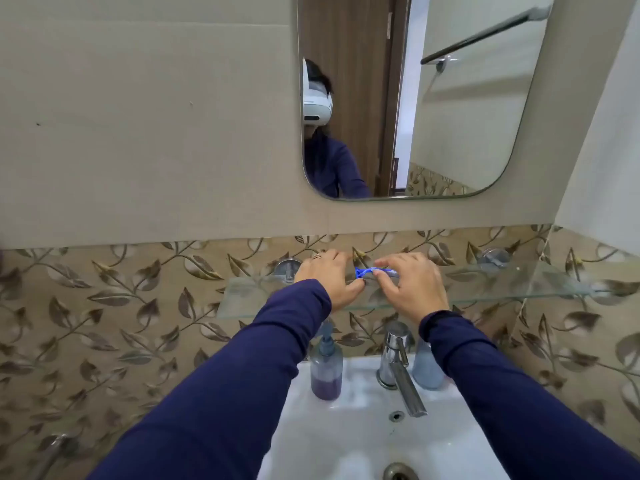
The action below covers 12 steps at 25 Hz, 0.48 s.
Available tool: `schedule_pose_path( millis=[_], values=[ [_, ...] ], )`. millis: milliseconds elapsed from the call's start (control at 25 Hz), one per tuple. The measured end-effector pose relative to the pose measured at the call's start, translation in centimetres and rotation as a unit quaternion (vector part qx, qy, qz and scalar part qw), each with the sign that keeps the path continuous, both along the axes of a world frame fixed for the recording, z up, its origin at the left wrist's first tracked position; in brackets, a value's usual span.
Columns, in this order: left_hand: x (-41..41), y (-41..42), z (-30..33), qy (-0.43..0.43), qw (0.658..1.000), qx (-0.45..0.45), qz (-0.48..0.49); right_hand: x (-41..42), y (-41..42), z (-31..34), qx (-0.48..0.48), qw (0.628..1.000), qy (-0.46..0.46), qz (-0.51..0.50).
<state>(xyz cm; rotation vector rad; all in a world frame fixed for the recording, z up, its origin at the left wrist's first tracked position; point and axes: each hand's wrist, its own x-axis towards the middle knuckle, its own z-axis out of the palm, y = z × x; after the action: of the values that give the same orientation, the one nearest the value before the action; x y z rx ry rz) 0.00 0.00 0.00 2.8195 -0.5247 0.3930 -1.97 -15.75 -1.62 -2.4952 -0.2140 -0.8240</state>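
A small blue plastic razor (367,271) lies over the glass wall shelf (502,292), between my two hands. My right hand (412,284) pinches its right part with fingertips and thumb. My left hand (329,280) rests on the shelf, and its thumb tip touches the razor's left end. The far end of the razor is hidden behind my right fingers. Both arms wear dark blue sleeves.
Below the shelf sit a white sink (346,441), a chrome tap (398,368), a pump bottle (326,370) with purple liquid and a pale blue bottle (426,370). A mirror (450,109) hangs above. Chrome shelf brackets (287,266) stand at the wall.
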Motion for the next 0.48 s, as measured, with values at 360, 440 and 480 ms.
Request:
schedule_pose_path(
  millis=[360,440,480],
  values=[
    [1.4,0.1,-1.4,-0.011,1.0,0.006,0.0,1.8,0.4,-1.1,-0.044,0.996,0.073,0.01],
    [1.4,0.2,-1.3,-0.007,1.0,0.01,0.001,1.7,0.4,-1.1,-0.04,0.997,0.071,0.014],
    [1.3,0.2,-1.2,-0.006,1.0,0.013,0.0,1.6,0.4,-1.1,-0.035,0.997,0.065,0.018]
  ],
)
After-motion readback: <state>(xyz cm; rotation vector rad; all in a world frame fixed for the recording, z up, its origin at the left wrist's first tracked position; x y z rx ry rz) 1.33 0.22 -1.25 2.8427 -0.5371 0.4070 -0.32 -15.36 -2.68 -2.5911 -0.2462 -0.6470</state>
